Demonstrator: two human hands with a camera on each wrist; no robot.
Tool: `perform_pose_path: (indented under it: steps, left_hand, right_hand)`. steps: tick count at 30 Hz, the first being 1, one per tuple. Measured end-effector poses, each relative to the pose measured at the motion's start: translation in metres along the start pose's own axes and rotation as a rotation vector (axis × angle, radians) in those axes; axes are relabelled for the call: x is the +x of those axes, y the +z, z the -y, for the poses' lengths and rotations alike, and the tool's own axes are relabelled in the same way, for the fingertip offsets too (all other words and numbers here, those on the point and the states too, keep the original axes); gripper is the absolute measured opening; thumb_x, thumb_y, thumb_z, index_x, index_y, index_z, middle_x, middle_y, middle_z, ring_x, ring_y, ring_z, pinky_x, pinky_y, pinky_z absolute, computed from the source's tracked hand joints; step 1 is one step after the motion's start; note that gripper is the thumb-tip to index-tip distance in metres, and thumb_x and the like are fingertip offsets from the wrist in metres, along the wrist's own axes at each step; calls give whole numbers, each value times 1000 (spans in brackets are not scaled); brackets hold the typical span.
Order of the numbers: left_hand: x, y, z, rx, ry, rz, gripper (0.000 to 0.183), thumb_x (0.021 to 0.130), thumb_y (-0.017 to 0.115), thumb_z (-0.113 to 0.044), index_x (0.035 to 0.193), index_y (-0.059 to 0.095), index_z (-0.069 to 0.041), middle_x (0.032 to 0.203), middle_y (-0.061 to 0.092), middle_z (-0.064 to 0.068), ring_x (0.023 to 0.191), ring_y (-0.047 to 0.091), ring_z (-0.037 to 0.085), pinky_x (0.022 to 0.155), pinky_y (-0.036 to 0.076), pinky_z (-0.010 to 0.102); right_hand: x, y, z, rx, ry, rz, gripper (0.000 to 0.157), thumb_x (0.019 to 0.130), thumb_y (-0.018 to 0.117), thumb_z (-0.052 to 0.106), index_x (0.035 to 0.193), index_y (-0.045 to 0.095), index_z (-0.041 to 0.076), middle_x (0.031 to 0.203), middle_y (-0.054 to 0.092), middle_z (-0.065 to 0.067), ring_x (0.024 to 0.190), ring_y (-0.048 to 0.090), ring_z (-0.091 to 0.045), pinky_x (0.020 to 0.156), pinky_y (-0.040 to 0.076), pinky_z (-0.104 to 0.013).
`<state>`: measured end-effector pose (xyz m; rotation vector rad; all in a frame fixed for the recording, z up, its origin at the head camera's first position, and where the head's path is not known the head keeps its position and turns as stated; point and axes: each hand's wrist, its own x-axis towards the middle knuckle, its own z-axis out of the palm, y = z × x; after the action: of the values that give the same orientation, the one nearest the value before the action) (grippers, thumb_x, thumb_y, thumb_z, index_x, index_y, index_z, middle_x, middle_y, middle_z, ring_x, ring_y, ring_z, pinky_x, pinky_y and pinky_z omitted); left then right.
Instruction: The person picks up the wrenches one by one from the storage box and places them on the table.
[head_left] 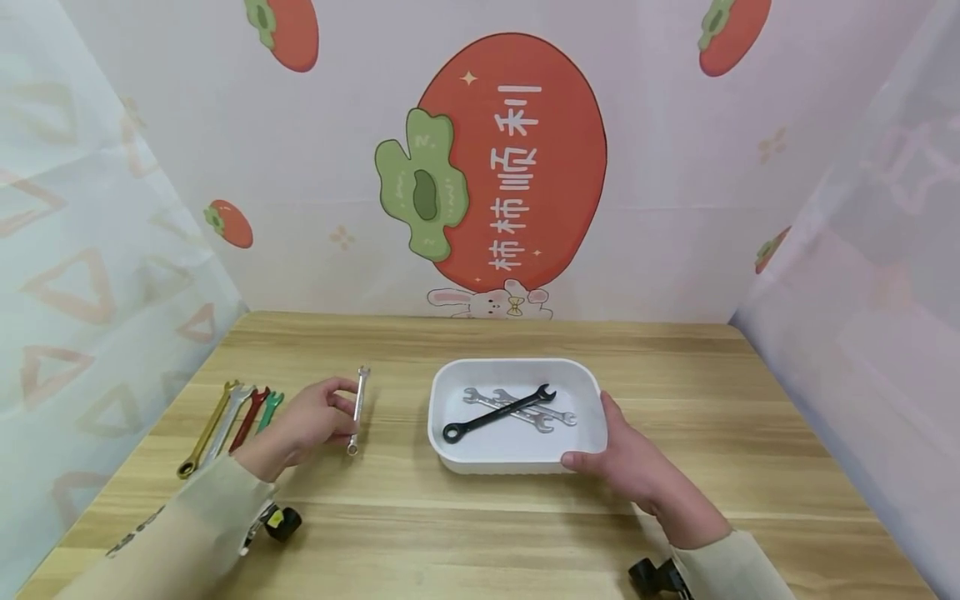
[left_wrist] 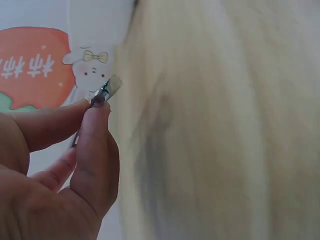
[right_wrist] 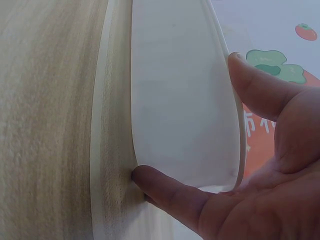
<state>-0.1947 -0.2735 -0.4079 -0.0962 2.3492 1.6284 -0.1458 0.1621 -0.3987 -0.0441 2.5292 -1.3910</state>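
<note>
My left hand (head_left: 318, 421) pinches a small silver combination wrench (head_left: 360, 406) between thumb and fingers, left of the white bin. The wrench stands out from the fingertips, its open end pointing away from me. In the left wrist view, the pinched wrench (left_wrist: 102, 92) shows end-on above the wooden table. My right hand (head_left: 626, 458) grips the right end of the white plastic bin (head_left: 510, 468), thumb on its front wall and fingers round the right side. Inside lie a black wrench (head_left: 498, 414) and two silver wrenches (head_left: 540, 424), crossed over each other.
Left of my left hand, a gold wrench (head_left: 210, 425), a silver wrench (head_left: 231, 417), a red wrench (head_left: 251, 418) and a green wrench (head_left: 271, 410) lie side by side. A persimmon-printed sheet (head_left: 660, 208) backs the wooden table (head_left: 420, 533); pale sheets flank both sides.
</note>
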Motion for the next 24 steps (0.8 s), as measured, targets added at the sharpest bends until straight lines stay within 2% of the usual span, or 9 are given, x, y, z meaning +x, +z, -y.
perform_pose_path:
  steps: [7,10,14,18,22,24]
  left_hand:
    - [-6,-1,12,97,-81,-45,60,81,66,12,137,47,6,103,58,18,77,61,24,63,57,37]
    - [-9,0,10,200,-81,-51,58,81,64,11,136,48,9,104,60,19,71,60,23,60,55,36]
    - [-14,2,8,374,-56,-59,54,81,65,7,133,50,12,93,63,14,64,60,21,57,53,35]
    - [-15,2,7,477,-42,-70,48,83,68,2,129,54,11,86,63,9,62,60,19,56,51,34]
    - [-15,-1,6,485,-40,-51,44,86,69,-2,126,56,9,83,63,8,61,60,19,55,51,34]
    - [-15,-3,6,399,-49,-33,38,91,66,-6,125,56,8,84,63,11,63,61,22,57,52,35]
  right_hand:
    - [0,-1,-2,4,0,3,125,77,87,29,157,-4,1,150,33,-30,129,40,-42,109,27,-61]
    - [2,-1,-4,15,3,1,125,77,87,29,158,-4,3,151,33,-29,129,40,-41,109,27,-60]
    - [5,0,-6,18,7,-6,125,76,88,31,158,-3,4,151,33,-27,128,41,-40,109,28,-59]
    - [5,0,-6,24,2,-6,124,77,88,30,158,-2,4,151,34,-27,128,41,-40,108,29,-60]
    - [6,0,-7,40,-6,-4,124,76,88,29,158,-2,4,151,33,-26,128,41,-40,109,29,-59]
    - [6,0,-9,44,-6,-2,124,77,88,29,158,-3,5,151,33,-26,128,41,-40,109,29,-59]
